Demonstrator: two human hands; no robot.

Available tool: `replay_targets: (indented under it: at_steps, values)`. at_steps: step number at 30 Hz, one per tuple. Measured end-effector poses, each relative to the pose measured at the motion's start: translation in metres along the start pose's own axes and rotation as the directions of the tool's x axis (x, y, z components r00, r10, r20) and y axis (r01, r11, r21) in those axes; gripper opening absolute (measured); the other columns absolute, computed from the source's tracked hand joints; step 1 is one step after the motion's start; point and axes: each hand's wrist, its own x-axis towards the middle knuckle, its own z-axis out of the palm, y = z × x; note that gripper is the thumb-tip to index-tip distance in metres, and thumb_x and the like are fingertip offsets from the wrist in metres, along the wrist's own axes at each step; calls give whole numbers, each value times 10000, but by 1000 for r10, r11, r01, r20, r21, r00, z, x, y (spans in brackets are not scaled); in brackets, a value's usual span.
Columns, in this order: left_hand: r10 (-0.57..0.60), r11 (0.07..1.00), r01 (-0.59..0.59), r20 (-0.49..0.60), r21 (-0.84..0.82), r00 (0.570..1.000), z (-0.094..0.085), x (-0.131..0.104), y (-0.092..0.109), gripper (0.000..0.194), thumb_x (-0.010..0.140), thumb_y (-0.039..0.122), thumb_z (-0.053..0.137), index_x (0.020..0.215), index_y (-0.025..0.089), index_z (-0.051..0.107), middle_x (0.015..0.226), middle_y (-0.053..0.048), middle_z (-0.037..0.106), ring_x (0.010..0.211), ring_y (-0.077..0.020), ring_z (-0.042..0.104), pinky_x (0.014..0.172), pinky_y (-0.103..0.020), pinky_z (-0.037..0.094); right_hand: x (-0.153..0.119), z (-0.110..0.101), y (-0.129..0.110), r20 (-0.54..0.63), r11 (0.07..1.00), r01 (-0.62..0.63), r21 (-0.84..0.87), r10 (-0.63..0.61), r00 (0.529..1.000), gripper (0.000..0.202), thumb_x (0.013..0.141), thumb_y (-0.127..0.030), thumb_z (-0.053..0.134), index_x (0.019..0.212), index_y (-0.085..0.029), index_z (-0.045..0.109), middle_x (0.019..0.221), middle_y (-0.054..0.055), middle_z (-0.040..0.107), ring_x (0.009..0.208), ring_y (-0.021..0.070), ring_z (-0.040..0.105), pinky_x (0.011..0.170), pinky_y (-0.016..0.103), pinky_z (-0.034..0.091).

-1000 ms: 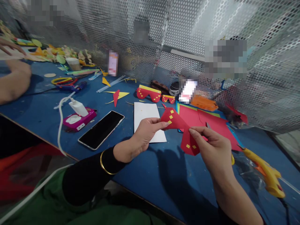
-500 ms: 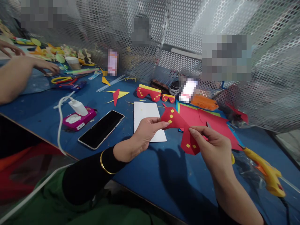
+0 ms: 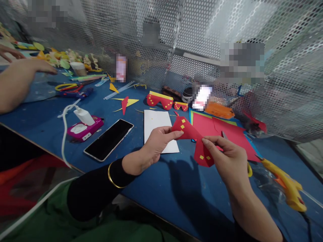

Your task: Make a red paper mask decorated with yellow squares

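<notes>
A red paper piece with small yellow squares [image 3: 191,131] is held up between both hands over the blue table. My left hand [image 3: 157,143] pinches its left lobe between thumb and fingers. On the other side, my right hand [image 3: 228,158] grips the piece near its middle and right lobe. Below and behind the left hand lies a white sheet [image 3: 154,118]. Red sheets [image 3: 207,126] are stacked beyond the right hand. Two finished-looking red shapes with yellow edges, a larger one [image 3: 160,101] and a smaller one [image 3: 181,106], stand at the back.
A black phone [image 3: 109,139] and a magenta power socket [image 3: 85,128] with a white cable lie at left. A yellow glue gun [image 3: 284,183] rests at right. Another person's arm [image 3: 17,82] reaches in at far left, near a blue tool [image 3: 78,93]. A metal mesh [image 3: 196,37] rises behind.
The red paper piece and my right hand have shifted very slightly left. The other person's hand at far left has changed pose.
</notes>
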Motion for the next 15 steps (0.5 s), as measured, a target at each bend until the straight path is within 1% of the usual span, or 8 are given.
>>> replay_targets:
  at_steps: [3,6,8,10,13,15]
  values:
    - [-5,1000,5,-22,-5,1000,1,-1,1,55,719,188,794,684,177,754,701,8,707,631,-89,549,734,-262,460,0,0,-2,29,1000,25,5,-25,999,256,755,-500,683,780,-264,781,779,9,769,727,224,692,965,505,490]
    - [-6,1000,6,-24,-1,1000,1,-1,0,43,728,197,801,724,176,763,759,-5,732,663,-92,575,727,-254,457,0,-1,-3,22,999,46,-1,-46,999,250,765,-492,677,777,-263,777,782,9,771,729,226,696,995,527,478]
    - [-9,1000,9,-16,-4,1000,-1,1,-2,108,723,254,827,762,174,765,819,-21,749,712,-102,603,729,-251,453,0,0,-2,12,998,60,-6,-60,998,250,769,-492,676,780,-262,774,794,11,774,739,228,700,1007,535,473]
    - [-9,1000,8,-14,-25,1000,-2,3,-4,181,704,311,852,759,169,754,839,-34,751,751,-117,624,742,-259,456,-1,0,0,22,997,78,-2,-78,997,253,776,-495,675,782,-261,771,800,13,774,748,228,703,1010,540,474]
    - [-14,997,13,-9,-71,1000,-5,6,-6,204,681,314,863,745,164,740,823,-37,742,763,-131,639,784,-288,473,-1,1,1,57,994,106,7,-107,993,246,794,-489,667,786,-265,768,795,10,771,746,224,702,1022,549,470]
    - [-15,998,15,8,-66,1000,-5,7,-7,216,685,328,858,771,165,745,827,-37,737,775,-139,641,816,-309,479,-1,1,1,61,993,117,5,-117,991,240,796,-486,670,784,-266,765,786,6,769,734,223,701,1042,558,460]
